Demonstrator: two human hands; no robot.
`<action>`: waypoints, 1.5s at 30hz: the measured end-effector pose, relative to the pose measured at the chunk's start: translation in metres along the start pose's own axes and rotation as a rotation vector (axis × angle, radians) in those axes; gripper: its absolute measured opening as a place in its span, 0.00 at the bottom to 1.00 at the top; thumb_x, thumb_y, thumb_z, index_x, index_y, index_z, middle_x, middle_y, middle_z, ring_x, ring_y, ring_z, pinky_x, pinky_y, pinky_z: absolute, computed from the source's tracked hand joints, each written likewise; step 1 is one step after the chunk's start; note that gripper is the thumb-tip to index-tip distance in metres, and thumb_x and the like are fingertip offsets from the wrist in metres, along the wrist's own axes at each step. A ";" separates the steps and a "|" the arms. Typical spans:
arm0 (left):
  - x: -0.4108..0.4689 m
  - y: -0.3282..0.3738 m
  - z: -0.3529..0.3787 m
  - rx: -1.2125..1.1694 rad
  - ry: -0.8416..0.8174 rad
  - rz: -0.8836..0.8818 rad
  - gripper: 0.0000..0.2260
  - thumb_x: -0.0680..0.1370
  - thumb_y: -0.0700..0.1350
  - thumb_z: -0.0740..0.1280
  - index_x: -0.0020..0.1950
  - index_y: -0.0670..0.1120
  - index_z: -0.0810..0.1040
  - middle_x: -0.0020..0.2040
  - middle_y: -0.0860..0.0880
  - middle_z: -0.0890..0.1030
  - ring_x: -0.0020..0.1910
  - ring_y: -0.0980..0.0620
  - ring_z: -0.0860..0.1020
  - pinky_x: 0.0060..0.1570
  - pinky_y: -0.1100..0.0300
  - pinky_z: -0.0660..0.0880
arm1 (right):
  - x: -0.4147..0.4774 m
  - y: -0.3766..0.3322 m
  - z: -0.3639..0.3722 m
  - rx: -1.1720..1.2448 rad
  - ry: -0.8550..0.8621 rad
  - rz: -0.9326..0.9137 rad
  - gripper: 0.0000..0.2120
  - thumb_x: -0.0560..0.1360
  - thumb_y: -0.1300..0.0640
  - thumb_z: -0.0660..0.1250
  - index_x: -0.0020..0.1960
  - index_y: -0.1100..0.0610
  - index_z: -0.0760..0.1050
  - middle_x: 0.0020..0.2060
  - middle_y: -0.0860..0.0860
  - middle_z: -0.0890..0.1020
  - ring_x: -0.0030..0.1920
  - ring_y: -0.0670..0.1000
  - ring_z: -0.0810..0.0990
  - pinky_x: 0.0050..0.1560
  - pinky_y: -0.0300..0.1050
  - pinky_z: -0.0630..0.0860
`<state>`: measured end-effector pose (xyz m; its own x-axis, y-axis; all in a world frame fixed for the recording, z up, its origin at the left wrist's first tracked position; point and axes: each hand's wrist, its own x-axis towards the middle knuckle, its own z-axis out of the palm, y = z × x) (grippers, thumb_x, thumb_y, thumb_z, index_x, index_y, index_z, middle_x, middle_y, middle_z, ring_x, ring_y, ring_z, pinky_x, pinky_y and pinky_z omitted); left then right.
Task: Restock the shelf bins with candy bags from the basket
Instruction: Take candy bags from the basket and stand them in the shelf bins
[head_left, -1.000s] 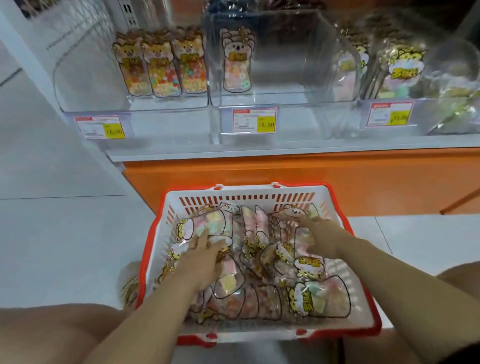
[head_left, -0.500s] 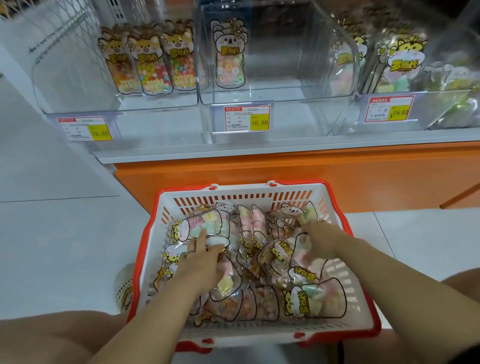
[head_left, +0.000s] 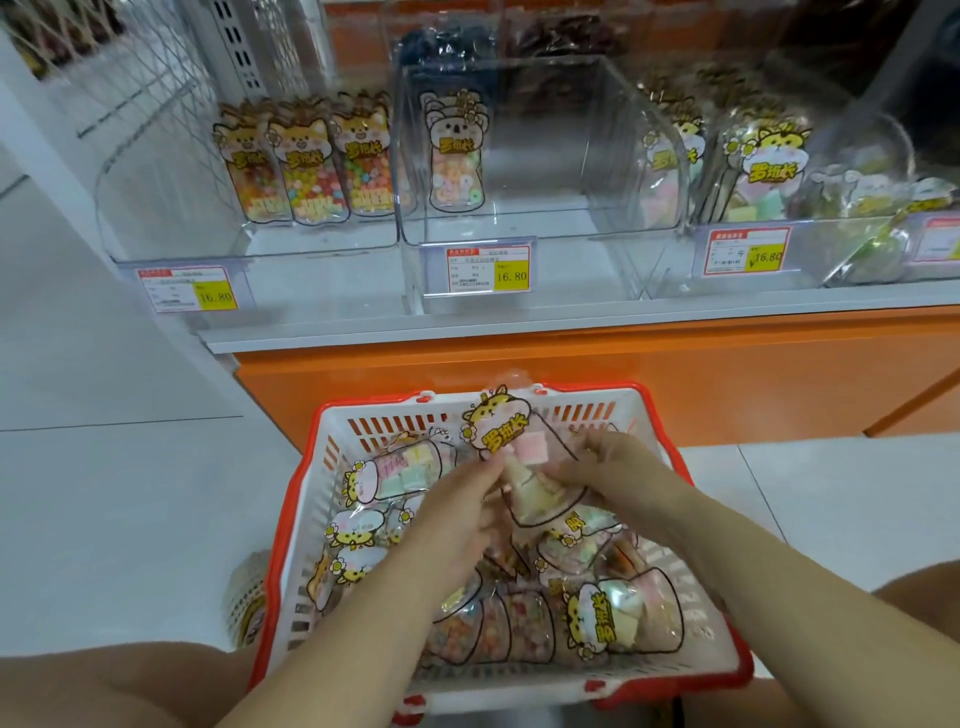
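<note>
A shop is shown; clear shelf bins (head_left: 498, 156) of candy bags (head_left: 311, 166) are fronted by price tags (head_left: 488, 268); a shopping basket (head_left: 311, 467) is set on the tiled floor (head_left: 130, 493).

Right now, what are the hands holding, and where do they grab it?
Both hands, left and right, hold one candy bag by its lower half, above the basket.

My two bare forearms, no sleeves in view, left hand (head_left: 457, 525) and right hand (head_left: 608, 473) without rings, watch or gloves, bare knees at near left and near right edges
</note>
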<state>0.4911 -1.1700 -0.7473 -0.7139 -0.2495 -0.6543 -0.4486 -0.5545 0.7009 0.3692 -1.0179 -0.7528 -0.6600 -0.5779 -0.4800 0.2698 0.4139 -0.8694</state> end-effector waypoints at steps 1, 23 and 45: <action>0.001 0.001 -0.003 -0.020 0.047 0.034 0.11 0.80 0.49 0.69 0.56 0.43 0.80 0.49 0.44 0.86 0.49 0.43 0.83 0.52 0.45 0.77 | -0.001 0.001 0.000 -0.032 -0.067 0.009 0.15 0.71 0.54 0.78 0.52 0.59 0.79 0.48 0.58 0.86 0.50 0.56 0.85 0.58 0.53 0.80; -0.002 -0.005 -0.046 0.426 0.336 0.168 0.21 0.82 0.54 0.65 0.74 0.50 0.69 0.69 0.52 0.73 0.66 0.49 0.72 0.62 0.56 0.67 | -0.001 -0.002 -0.030 -0.559 -0.102 -0.028 0.27 0.70 0.38 0.74 0.49 0.63 0.76 0.34 0.50 0.71 0.32 0.45 0.71 0.39 0.42 0.68; 0.002 -0.016 -0.050 0.304 0.334 0.115 0.35 0.78 0.58 0.69 0.79 0.45 0.61 0.73 0.50 0.69 0.69 0.47 0.70 0.32 0.67 0.72 | 0.032 0.096 -0.013 -1.591 -0.170 -0.013 0.47 0.73 0.67 0.69 0.81 0.50 0.45 0.80 0.52 0.55 0.78 0.59 0.58 0.73 0.55 0.63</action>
<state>0.5232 -1.2013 -0.7738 -0.5786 -0.5650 -0.5882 -0.5496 -0.2627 0.7930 0.3647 -0.9876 -0.8504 -0.5447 -0.6102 -0.5753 -0.7783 0.6233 0.0758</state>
